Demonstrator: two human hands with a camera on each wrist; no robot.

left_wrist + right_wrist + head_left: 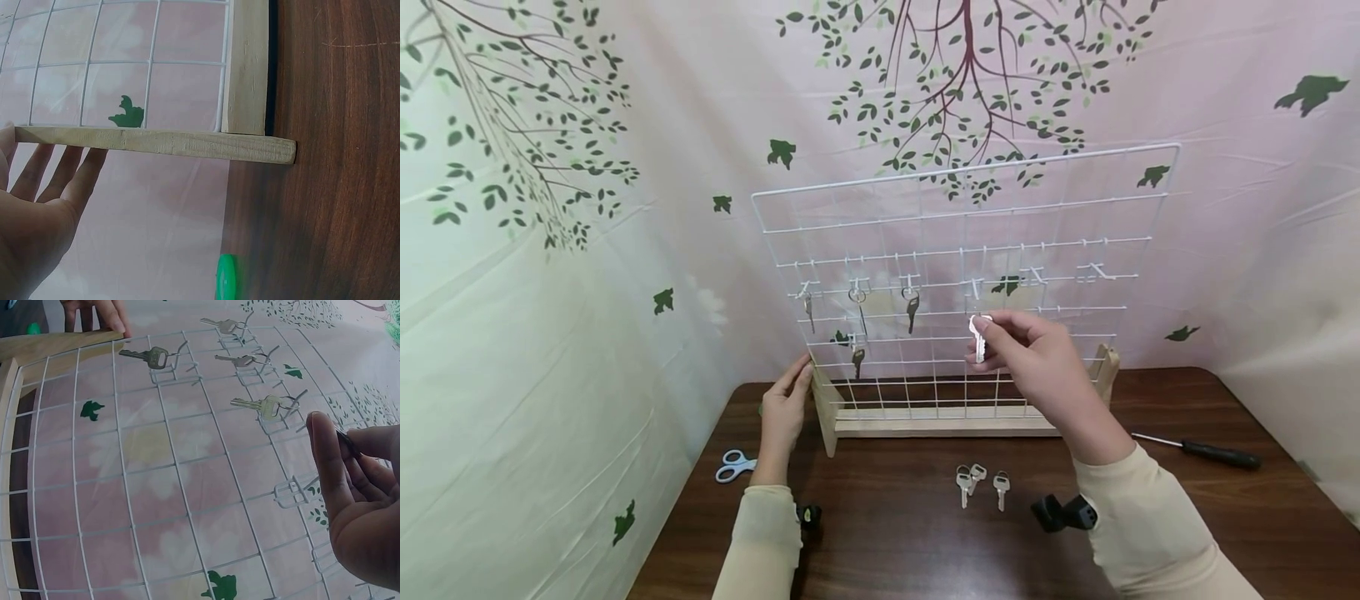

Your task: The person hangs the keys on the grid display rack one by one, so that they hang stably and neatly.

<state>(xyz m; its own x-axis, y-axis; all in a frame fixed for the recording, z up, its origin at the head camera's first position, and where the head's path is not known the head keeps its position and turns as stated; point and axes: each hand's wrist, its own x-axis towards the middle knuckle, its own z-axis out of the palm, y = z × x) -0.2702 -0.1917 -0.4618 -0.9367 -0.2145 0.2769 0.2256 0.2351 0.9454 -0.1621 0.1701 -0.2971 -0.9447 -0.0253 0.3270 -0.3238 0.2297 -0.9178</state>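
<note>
My right hand (1037, 358) pinches a silver key (978, 337) between thumb and fingers, its blade pointing down. That key is just below a bare hook (976, 288) on the white wire grid rack (936, 367). My left hand (784, 417) touches the rack's wooden side post (156, 142) near its top, the fingers fairly straight along its outer side. Several keys hang on the rack's left part, among them one key (912, 315) on the third hook of the upper row and a lower key (858, 362). In the right wrist view my fingers mostly hide the held key.
Three loose keys (1001, 490) lie on the dark wooden table (895, 517) before the rack. Blue-handled scissors (734, 467) are at the left, a black-handled screwdriver (1217, 454) at the right. A green round object (226, 277) sits beyond the left post. Printed fabric (685, 125) hangs behind.
</note>
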